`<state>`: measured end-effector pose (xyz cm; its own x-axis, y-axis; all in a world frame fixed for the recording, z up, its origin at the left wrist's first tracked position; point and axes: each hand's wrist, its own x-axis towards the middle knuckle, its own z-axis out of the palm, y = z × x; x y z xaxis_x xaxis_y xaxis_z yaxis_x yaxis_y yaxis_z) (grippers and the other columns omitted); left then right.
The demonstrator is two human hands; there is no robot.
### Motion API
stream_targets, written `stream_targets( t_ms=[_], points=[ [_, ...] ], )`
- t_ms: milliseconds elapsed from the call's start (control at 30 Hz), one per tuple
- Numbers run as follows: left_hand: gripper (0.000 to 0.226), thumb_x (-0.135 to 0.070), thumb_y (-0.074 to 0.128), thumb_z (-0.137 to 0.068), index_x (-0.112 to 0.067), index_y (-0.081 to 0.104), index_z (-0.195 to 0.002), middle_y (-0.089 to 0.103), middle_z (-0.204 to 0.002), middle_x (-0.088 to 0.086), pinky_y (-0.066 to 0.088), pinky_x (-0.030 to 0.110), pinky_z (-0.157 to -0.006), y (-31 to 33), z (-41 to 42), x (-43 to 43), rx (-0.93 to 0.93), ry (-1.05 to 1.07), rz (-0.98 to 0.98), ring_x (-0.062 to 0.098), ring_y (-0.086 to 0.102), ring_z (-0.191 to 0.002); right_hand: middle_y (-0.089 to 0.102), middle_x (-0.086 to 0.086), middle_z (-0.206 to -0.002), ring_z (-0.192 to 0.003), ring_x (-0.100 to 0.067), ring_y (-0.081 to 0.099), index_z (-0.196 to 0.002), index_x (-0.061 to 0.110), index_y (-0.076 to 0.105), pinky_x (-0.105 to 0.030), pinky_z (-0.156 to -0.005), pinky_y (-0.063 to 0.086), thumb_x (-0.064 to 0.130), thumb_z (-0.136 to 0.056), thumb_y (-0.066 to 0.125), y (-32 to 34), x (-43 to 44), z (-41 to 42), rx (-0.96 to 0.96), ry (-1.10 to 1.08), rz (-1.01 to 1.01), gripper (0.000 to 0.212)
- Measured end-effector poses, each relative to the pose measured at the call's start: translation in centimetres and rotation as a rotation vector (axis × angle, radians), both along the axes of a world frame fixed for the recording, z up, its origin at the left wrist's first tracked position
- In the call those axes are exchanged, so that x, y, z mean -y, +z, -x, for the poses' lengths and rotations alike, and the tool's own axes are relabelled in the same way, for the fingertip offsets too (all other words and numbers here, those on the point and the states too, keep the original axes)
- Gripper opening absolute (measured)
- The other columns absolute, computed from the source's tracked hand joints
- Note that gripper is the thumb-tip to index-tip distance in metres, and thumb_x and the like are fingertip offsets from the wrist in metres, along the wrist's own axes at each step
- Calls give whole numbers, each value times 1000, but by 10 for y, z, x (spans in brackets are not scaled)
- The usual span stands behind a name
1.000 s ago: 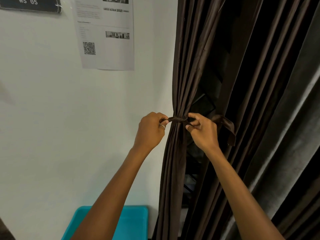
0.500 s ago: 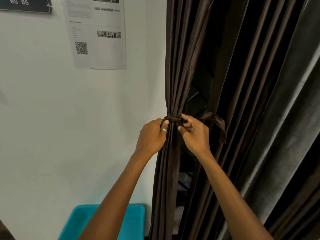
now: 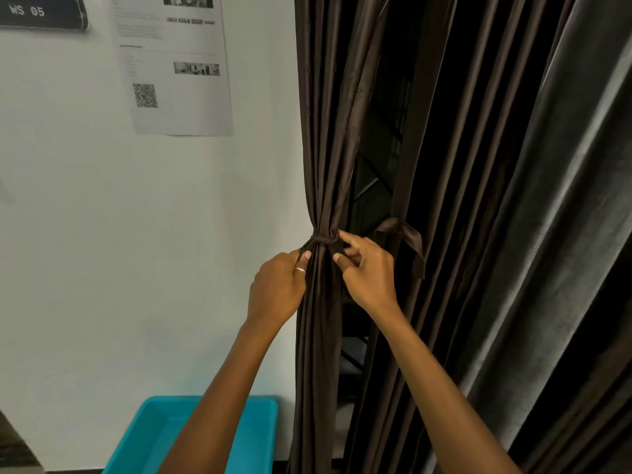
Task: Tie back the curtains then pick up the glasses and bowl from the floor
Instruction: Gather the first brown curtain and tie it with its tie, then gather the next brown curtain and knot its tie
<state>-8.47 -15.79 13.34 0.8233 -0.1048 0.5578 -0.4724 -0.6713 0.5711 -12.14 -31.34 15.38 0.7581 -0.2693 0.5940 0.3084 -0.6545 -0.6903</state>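
A dark brown curtain [image 3: 328, 148] hangs beside the white wall, gathered into a narrow bunch by a brown tie-back band [image 3: 323, 240] wound round it. My left hand [image 3: 278, 285] grips the band's left end against the bunch. My right hand [image 3: 367, 271] pinches the band just right of the knot, index finger stretched toward it. A loose tail of the band [image 3: 412, 244] loops out and hangs down to the right. No glasses or bowl are in view.
A second, wider curtain panel [image 3: 513, 234] fills the right side, with dark window bars in the gap between. A turquoise plastic tub [image 3: 260, 436] stands on the floor below my left arm. A printed sheet [image 3: 178, 63] hangs on the wall.
Both hands have drawn closer together at the knot and dropped a little. The band now sits tighter round the gathered curtain.
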Motion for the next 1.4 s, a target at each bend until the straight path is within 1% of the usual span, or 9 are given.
stream_targets(
  t_ms=[233,433,533,667,767,967,1100,1267,1400],
  points=[
    [48,-50,36,-104,-15,68,-94,68,-82,1,48,25,-62,-7,-4,2,-4,19,5,14,61,-69,61,4,-100,-87,0,60,-139,14,61,4,-79,44,4,-94,69,-6,3,0,10,5,-10,47],
    [47,-52,38,-102,-18,70,-98,71,-83,-2,59,40,-72,-7,-16,6,-14,-29,110,16,67,-74,66,2,-102,-90,-3,65,-138,16,62,1,-80,46,8,-94,71,-6,6,-7,-15,1,-18,46],
    [41,-51,44,-101,-20,71,-104,71,-85,-3,57,36,-73,-3,-18,10,-20,-36,172,14,66,-75,70,5,-96,-88,0,66,-133,20,66,-1,-80,47,11,-93,72,-4,9,-10,-27,-16,-35,42],
    [37,-43,52,-101,-20,63,-126,70,-106,-4,51,31,-81,1,-20,19,-9,-32,249,12,63,-82,73,7,-98,-91,0,68,-122,18,72,-13,-82,55,14,-94,70,-6,13,-9,-27,-39,-58,28],
    [37,-39,56,-99,-20,58,-131,67,-111,-5,56,36,-84,4,-20,27,-7,-40,293,13,65,-82,72,11,-90,-87,2,68,-117,16,73,-6,-75,50,15,-95,70,-4,20,-9,-52,-43,-80,22],
    [42,-39,62,-96,-24,46,-132,58,-112,-10,58,38,-75,13,-24,46,34,70,410,4,62,-73,70,16,-90,-87,8,65,-119,17,72,-4,-77,49,19,-95,70,5,56,-10,-62,-110,-79,24],
    [41,-36,59,-97,-21,43,-131,55,-116,-3,53,35,-69,17,-26,63,130,168,377,18,63,-85,71,9,-106,-90,5,64,-121,17,70,-19,-89,56,19,-96,68,5,84,-10,-34,-231,-19,25],
    [20,-29,56,-99,-22,54,-118,58,-97,-7,36,16,-60,20,-21,90,165,145,347,11,58,-80,63,-3,-129,-119,-19,60,-130,12,62,-28,-93,51,20,-96,66,13,104,-14,67,-398,191,35],
    [19,-34,55,-99,-25,59,-114,62,-88,-12,45,23,-63,14,-10,103,124,140,324,8,60,-77,64,-8,-129,-121,-27,59,-137,10,55,-40,-93,55,26,-95,67,22,110,-23,45,-453,293,46]
  ],
)
